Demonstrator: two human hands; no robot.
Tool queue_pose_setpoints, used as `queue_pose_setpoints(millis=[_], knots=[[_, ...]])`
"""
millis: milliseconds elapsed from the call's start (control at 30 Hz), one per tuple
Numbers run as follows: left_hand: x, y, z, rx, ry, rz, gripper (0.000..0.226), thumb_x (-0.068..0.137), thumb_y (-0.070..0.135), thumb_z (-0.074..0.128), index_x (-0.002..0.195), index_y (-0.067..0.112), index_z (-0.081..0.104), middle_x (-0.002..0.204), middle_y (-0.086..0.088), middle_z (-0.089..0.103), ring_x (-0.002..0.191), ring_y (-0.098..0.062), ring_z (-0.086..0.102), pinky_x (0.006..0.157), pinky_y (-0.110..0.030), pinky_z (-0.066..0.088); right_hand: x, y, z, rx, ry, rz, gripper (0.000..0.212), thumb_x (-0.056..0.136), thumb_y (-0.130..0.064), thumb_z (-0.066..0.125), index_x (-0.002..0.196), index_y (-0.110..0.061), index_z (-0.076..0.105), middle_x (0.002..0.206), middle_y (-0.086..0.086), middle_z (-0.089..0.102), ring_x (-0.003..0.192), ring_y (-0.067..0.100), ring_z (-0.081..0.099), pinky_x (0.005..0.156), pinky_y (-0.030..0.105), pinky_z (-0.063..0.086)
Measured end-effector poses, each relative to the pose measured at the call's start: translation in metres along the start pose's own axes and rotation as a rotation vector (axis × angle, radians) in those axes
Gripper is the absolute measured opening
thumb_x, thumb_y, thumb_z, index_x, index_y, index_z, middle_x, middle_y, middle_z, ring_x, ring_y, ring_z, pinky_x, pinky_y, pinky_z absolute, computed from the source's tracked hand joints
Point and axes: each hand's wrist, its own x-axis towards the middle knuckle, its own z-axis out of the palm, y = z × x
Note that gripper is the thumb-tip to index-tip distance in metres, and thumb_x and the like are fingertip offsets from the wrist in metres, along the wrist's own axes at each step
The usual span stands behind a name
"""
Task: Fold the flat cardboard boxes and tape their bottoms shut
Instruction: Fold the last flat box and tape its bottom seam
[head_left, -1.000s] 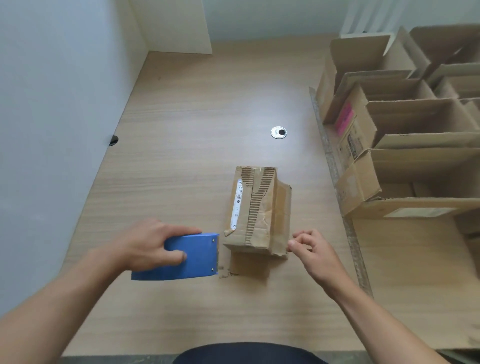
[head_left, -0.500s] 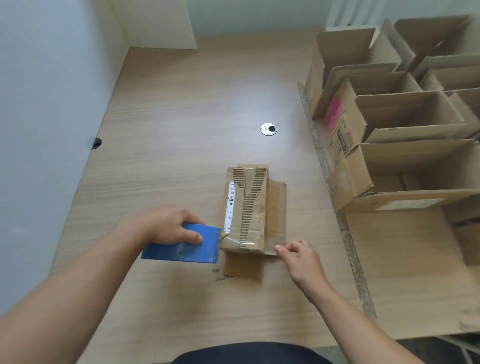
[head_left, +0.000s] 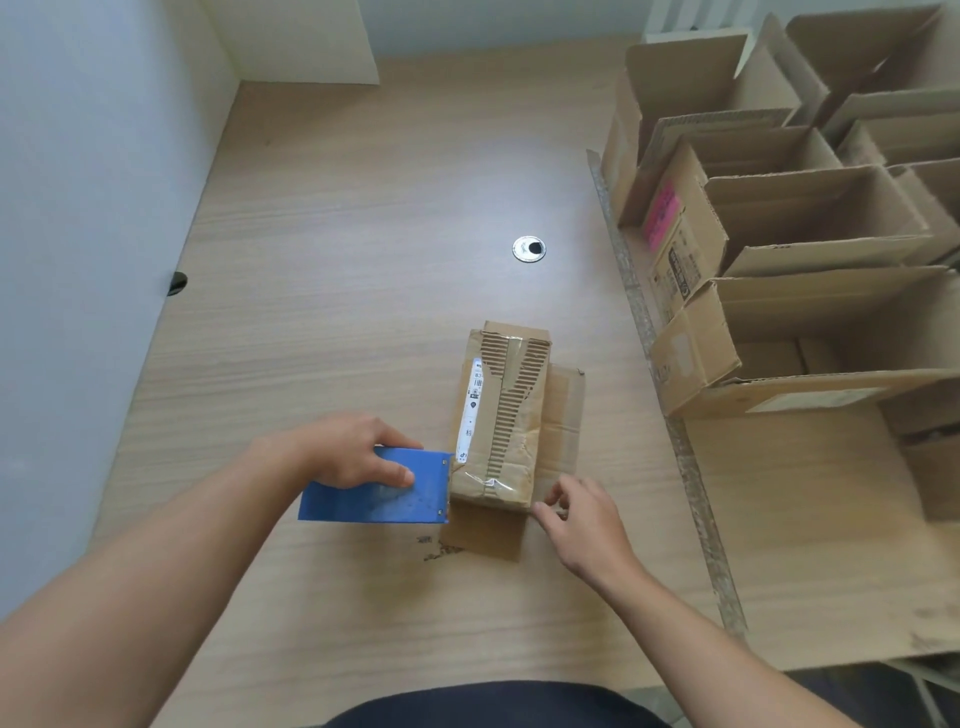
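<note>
A small worn cardboard box (head_left: 506, 415) stands on the wooden table (head_left: 363, 260), its torn upper face showing bare corrugation and a white label. Clear tape (head_left: 493, 486) lies across its near end. My left hand (head_left: 353, 452) grips a blue tape dispenser (head_left: 379, 493) whose front edge touches the box's near left corner. My right hand (head_left: 576, 514) is at the box's near right corner, thumb and fingers pinching the end of the clear tape there.
Several open folded cardboard boxes (head_left: 779, 234) stand in rows on a flat cardboard sheet (head_left: 805, 545) at the right. A round metal cable grommet (head_left: 529, 248) sits in the table beyond the box. A wall (head_left: 78, 208) borders the table on the left.
The dispenser has moved from just left of the box up against its near left corner. My right hand moved in to the near right corner and took hold of the tape end.
</note>
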Motion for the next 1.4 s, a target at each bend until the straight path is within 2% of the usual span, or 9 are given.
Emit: queue_pose_setpoints(millis=[167, 333, 467, 567, 733, 900, 1067, 1200, 1400], knots=[[0.001, 0.001, 0.003, -0.011, 0.006, -0.024, 0.037, 0.081, 0.064, 0.060, 0.117, 0.066, 0.054, 0.103, 0.032, 0.063, 0.100, -0.004, 0.058, 0.086, -0.028, 0.045, -0.004, -0.022, 0.002, 0.199, 0.032, -0.124, 0.032, 0.084, -0.039, 0.071, 0.079, -0.018, 0.048, 0.071, -0.004, 0.056, 0.066, 0.013, 0.050, 0.060, 0.021, 0.039], [0.001, -0.003, 0.009, -0.089, 0.006, -0.018, 0.035, 0.084, 0.060, 0.062, 0.118, 0.065, 0.055, 0.108, 0.028, 0.066, 0.103, -0.006, 0.060, 0.092, -0.031, 0.047, 0.010, -0.024, 0.001, 0.428, -0.070, 0.076, 0.031, 0.085, -0.025, 0.075, 0.094, -0.018, 0.046, 0.087, 0.003, 0.054, 0.078, 0.024, 0.054, 0.079, 0.050, 0.053], [-0.001, -0.002, 0.019, -0.152, 0.031, 0.016, 0.034, 0.086, 0.058, 0.061, 0.120, 0.062, 0.056, 0.102, 0.029, 0.064, 0.098, -0.004, 0.059, 0.080, -0.025, 0.043, 0.007, -0.032, 0.012, -0.241, 0.297, -0.361, 0.054, 0.082, -0.024, 0.070, 0.129, -0.035, 0.048, 0.126, 0.000, 0.047, 0.108, 0.027, 0.051, 0.083, 0.039, 0.046], [-0.003, -0.003, 0.028, -0.167, 0.077, 0.047, 0.035, 0.088, 0.056, 0.060, 0.122, 0.060, 0.055, 0.103, 0.025, 0.066, 0.096, -0.006, 0.060, 0.079, -0.024, 0.045, 0.012, -0.038, 0.022, -0.498, 0.196, -0.684, 0.056, 0.090, -0.032, 0.064, 0.144, -0.033, 0.049, 0.152, 0.005, 0.044, 0.139, 0.035, 0.039, 0.108, 0.050, 0.035], [-0.011, -0.018, 0.036, -0.189, 0.133, 0.071, 0.044, 0.089, 0.054, 0.061, 0.131, 0.058, 0.050, 0.115, 0.020, 0.065, 0.100, -0.009, 0.059, 0.082, -0.021, 0.046, 0.021, -0.031, 0.021, -0.656, 0.108, -0.667, 0.048, 0.097, -0.047, 0.043, 0.141, -0.032, 0.054, 0.150, -0.004, 0.047, 0.136, 0.029, 0.048, 0.113, 0.049, 0.030], [-0.021, -0.033, 0.037, -0.133, 0.111, 0.085, 0.053, 0.090, 0.056, 0.061, 0.139, 0.054, 0.043, 0.134, 0.018, 0.057, 0.116, -0.011, 0.054, 0.100, -0.032, 0.043, 0.026, -0.024, 0.021, -0.591, -0.036, -0.606, 0.065, 0.096, -0.069, 0.020, 0.153, -0.038, 0.028, 0.161, -0.018, 0.014, 0.151, 0.015, 0.012, 0.120, 0.038, 0.000], [-0.026, -0.043, 0.033, -0.155, 0.103, 0.094, 0.051, 0.089, 0.058, 0.059, 0.138, 0.058, 0.043, 0.132, 0.021, 0.058, 0.112, -0.009, 0.055, 0.092, -0.027, 0.043, 0.028, -0.030, 0.024, -0.566, 0.100, -0.649, 0.051, 0.097, -0.051, 0.036, 0.140, -0.032, 0.055, 0.151, -0.007, 0.045, 0.139, 0.025, 0.044, 0.113, 0.044, 0.021], [-0.034, -0.061, 0.032, -0.066, 0.117, 0.007, 0.048, 0.087, 0.060, 0.058, 0.134, 0.060, 0.045, 0.121, 0.018, 0.064, 0.104, -0.011, 0.056, 0.088, -0.030, 0.046, 0.027, -0.026, 0.030, -0.609, 0.198, -0.703, 0.048, 0.097, -0.047, 0.039, 0.137, -0.029, 0.059, 0.147, -0.003, 0.051, 0.135, 0.029, 0.049, 0.110, 0.048, 0.028], [-0.009, -0.016, 0.041, 0.108, 0.339, -0.069, 0.044, 0.084, 0.062, 0.050, 0.127, 0.049, 0.054, 0.105, 0.008, 0.068, 0.100, -0.023, 0.060, 0.066, -0.032, 0.036, 0.028, -0.028, 0.031, -0.641, 0.200, -0.702, 0.049, 0.095, -0.045, 0.039, 0.136, -0.027, 0.061, 0.146, -0.002, 0.053, 0.133, 0.030, 0.051, 0.109, 0.048, 0.027]])
